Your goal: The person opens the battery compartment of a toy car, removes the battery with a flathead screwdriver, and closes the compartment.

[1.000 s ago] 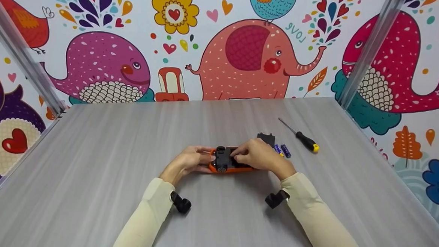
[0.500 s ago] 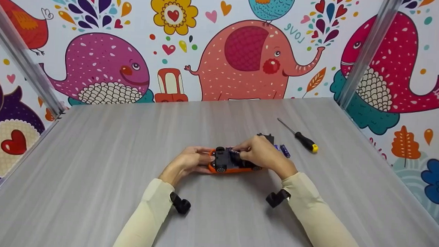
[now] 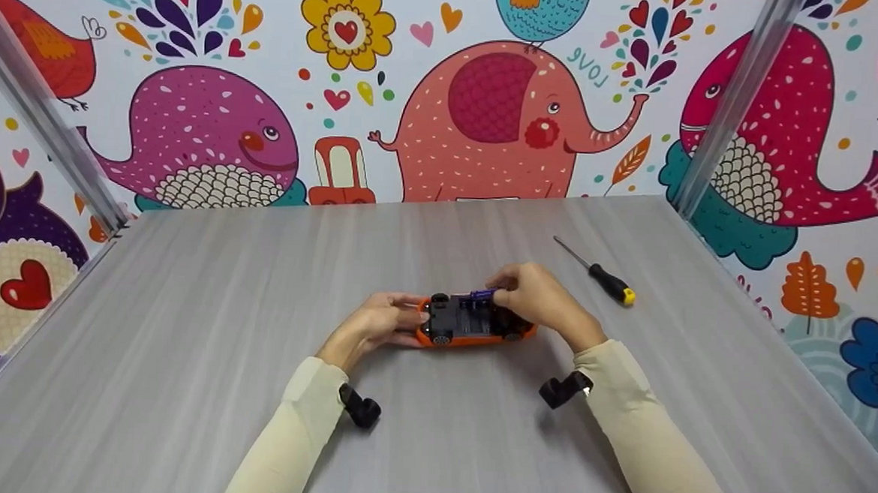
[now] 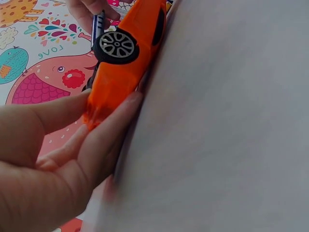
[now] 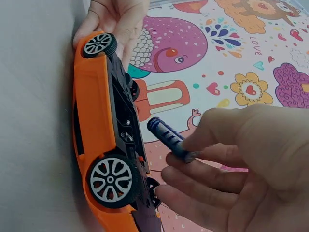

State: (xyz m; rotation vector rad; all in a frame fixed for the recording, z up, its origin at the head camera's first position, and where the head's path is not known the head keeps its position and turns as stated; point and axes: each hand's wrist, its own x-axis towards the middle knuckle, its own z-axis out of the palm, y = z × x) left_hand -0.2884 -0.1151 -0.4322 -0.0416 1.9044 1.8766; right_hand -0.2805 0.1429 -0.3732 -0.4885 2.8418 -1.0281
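Note:
An orange toy car lies upside down on the table, its black underside and wheels facing up. My left hand grips one end of it, thumb on the underside and fingers along the body, as the left wrist view also shows around the orange body. Between thumb and fingertips, my right hand pinches a blue-purple battery. It is held just above the open battery compartment, clear of the car. Metal contacts show inside the compartment in the right wrist view.
A screwdriver with a black and yellow handle lies at the back right of the grey table. A patterned wall panel stands behind the table, with metal posts at both sides.
My right hand has drawn the battery up out of the compartment and moved slightly back and right. It now hides the black cover and loose batteries seen earlier. My left hand stays put.

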